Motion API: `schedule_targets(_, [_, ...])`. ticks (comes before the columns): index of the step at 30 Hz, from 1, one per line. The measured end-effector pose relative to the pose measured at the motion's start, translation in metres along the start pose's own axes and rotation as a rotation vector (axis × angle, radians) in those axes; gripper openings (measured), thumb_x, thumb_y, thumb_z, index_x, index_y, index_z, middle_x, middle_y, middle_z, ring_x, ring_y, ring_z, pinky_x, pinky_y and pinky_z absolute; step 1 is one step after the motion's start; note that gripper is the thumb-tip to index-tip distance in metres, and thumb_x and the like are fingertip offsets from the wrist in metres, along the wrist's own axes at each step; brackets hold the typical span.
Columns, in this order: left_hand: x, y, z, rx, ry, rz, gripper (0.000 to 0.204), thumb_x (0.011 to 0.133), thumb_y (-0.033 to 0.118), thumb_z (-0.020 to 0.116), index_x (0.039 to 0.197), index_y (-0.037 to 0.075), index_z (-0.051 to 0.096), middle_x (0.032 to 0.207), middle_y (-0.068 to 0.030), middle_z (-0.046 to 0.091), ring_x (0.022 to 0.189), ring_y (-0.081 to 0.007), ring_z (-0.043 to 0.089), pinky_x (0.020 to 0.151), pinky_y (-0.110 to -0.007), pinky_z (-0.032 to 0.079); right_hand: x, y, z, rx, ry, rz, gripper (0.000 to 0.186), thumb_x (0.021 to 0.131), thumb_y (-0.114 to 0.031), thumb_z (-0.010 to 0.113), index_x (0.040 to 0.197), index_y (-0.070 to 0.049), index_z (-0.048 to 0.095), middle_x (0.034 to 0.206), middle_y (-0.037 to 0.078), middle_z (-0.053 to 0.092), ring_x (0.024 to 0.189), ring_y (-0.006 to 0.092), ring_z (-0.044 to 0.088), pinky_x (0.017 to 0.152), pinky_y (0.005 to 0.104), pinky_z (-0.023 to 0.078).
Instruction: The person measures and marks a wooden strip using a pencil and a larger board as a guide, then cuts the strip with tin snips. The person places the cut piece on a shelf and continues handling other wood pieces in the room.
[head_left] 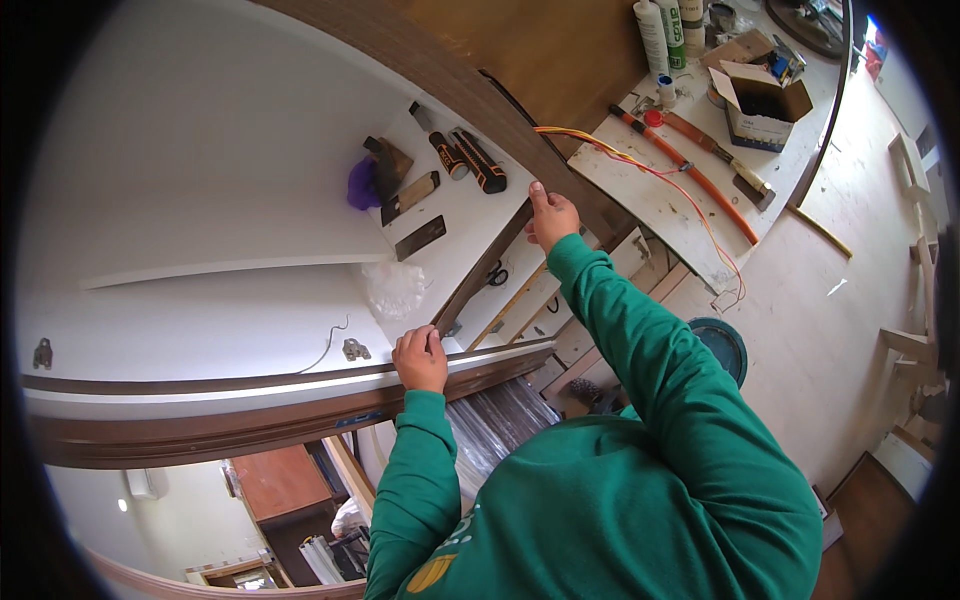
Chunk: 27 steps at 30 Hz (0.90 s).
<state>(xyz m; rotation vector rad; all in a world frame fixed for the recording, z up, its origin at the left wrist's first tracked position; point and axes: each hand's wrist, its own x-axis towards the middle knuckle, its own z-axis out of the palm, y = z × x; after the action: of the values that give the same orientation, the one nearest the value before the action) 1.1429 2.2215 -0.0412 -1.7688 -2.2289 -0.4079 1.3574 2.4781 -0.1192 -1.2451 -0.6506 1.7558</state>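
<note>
Both of my hands grip a dark brown strip running along the white cabinet's edge. My left hand is closed on its near end, and my right hand holds it higher up with curled fingers. On the white panel beside them lie an orange-and-black utility knife, an orange-handled tool, a wooden-handled tool, a dark flat rectangle, a purple item and crumpled clear plastic. Metal hinges sit near the front edge.
A worktop at upper right holds sealant tubes, an open box, hammers and coloured wires. Below it are a teal round lid and scattered boards. Wrapped panels stand beneath the cabinet, next to a mirror.
</note>
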Motion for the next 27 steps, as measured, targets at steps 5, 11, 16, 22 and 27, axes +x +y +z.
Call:
schedule_targets(5, [0.000,-0.001,0.005,-0.030,0.035,-0.023,0.009,0.092,0.016,0.070,0.099,0.012,0.074,0.096,-0.0058,0.071,0.093,-0.0321,0.065,0.086,-0.046,0.050,-0.009,-0.003,0.004,0.252,0.027,0.122,0.085,0.094,-0.059,0.075,0.151,-0.001,0.051,0.105,0.010,0.060,0.068,0.0192,0.064,0.059,0.0366,0.060])
schedule_targets(11, [0.002,-0.005,0.006,-0.069,-0.002,-0.059,0.007,0.091,0.015,0.071,0.096,0.011,0.075,0.095,-0.0065,0.072,0.093,-0.0323,0.066,0.086,-0.046,0.050,-0.012,0.010,0.009,0.566,-0.016,0.163,0.101,0.091,-0.056,0.080,0.164,-0.004,0.034,0.135,0.010,0.056,0.094,0.0179,0.052,0.080,0.0430,0.058])
schedule_targets(16, [0.004,-0.008,0.008,-0.078,-0.020,-0.080,0.009,0.090,0.015,0.072,0.097,0.010,0.075,0.096,-0.0077,0.073,0.094,-0.0328,0.066,0.086,-0.046,0.051,-0.012,0.016,0.012,0.715,-0.047,0.211,0.075,0.091,-0.056,0.080,0.151,-0.020,0.051,0.108,-0.002,0.055,0.092,0.0175,0.050,0.082,0.0396,0.052])
schedule_targets(22, [0.006,-0.010,0.006,-0.067,-0.068,-0.116,0.011,0.090,0.015,0.072,0.098,0.009,0.075,0.097,-0.0084,0.073,0.096,-0.0333,0.067,0.087,-0.046,0.052,-0.012,0.018,0.013,0.839,-0.082,0.211,0.037,0.103,-0.047,0.068,0.132,-0.023,0.064,0.102,-0.005,0.057,0.089,0.0157,0.050,0.076,0.0360,0.049])
schedule_targets(27, [0.006,-0.009,0.006,-0.072,-0.078,-0.133,0.012,0.090,0.016,0.072,0.098,0.009,0.075,0.098,-0.0089,0.074,0.096,-0.0340,0.067,0.087,-0.046,0.052,-0.012,0.016,0.011,0.851,-0.068,0.246,0.038,0.104,-0.043,0.067,0.137,-0.023,0.065,0.099,-0.005,0.055,0.086,0.0138,0.050,0.073,0.0351,0.049])
